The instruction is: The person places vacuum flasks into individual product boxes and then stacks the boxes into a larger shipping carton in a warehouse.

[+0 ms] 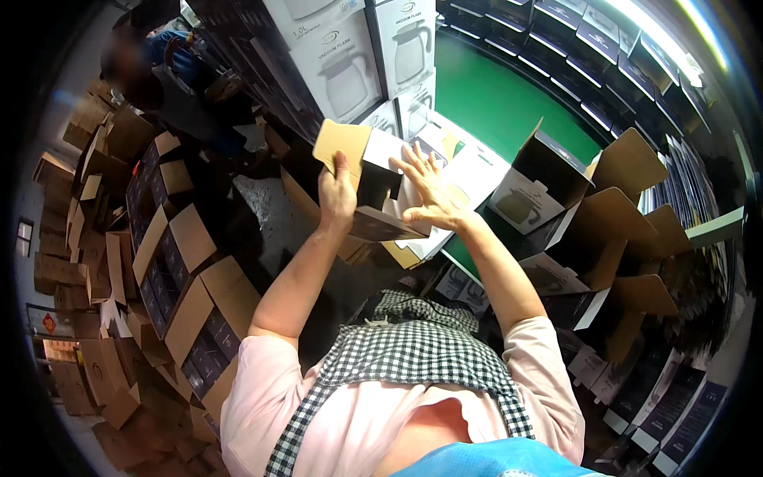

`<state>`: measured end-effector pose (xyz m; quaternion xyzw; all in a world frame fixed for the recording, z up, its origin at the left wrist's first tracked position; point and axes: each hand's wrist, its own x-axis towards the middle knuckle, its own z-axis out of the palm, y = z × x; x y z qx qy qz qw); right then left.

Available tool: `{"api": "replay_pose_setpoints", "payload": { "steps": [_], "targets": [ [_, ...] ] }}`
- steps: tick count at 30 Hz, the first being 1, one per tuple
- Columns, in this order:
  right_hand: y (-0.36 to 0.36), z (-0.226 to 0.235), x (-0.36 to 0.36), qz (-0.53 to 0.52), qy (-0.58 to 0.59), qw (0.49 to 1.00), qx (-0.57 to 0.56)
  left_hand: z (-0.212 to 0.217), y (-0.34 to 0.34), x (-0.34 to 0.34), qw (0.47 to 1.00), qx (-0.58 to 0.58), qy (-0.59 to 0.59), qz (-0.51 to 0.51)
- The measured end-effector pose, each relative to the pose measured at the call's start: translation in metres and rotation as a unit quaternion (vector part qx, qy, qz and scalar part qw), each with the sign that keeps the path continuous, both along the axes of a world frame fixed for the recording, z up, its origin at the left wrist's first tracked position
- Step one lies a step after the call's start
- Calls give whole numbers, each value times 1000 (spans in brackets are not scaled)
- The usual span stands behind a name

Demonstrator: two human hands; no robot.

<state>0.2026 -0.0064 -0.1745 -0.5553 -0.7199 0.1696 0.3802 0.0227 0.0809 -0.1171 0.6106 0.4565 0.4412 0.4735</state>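
Observation:
A small product carton (378, 183) in black and white is held up in front of me, its tan cardboard flap (340, 141) standing out at the upper left. My left hand (338, 195) grips the carton's left side, thumb up against the flap. On the right, my right hand (433, 193) has its fingers spread and lies against the carton's white right side. Whether anything is inside the carton, I cannot tell. Just beyond my right hand, white sheets (477, 163) lie on the green-topped table (477, 87).
Stacked flask cartons (338, 71) rise at the table's far left. Opened cartons (528, 195) with raised flaps crowd the right side, near a stack of flat cardboard (687, 179). Large shipping boxes (191, 238) fill the left floor. Another person (187, 111) is at the far left.

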Motion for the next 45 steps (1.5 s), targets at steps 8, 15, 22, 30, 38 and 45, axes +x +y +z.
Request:
{"api": "replay_pose_setpoints", "payload": {
  "steps": [8,15,22,30,38,45],
  "targets": [
    [19,-5,-9,-31,70,997,14,-8,28,-5,984,-103,-139,-40],
    [37,-12,-24,-223,-23,960,165,-14,18,-2,988,-32,-53,-139],
    [33,-28,-16,-307,251,915,75,19,50,18,895,99,327,-286],
    [6,-68,-27,-138,738,643,-155,4,39,37,843,186,443,-242],
    [-92,41,-76,-57,662,747,32,86,-56,-26,878,277,357,-154],
    [-157,43,-130,10,-235,923,305,36,-53,-158,941,-138,-122,-284]
  ]
}}
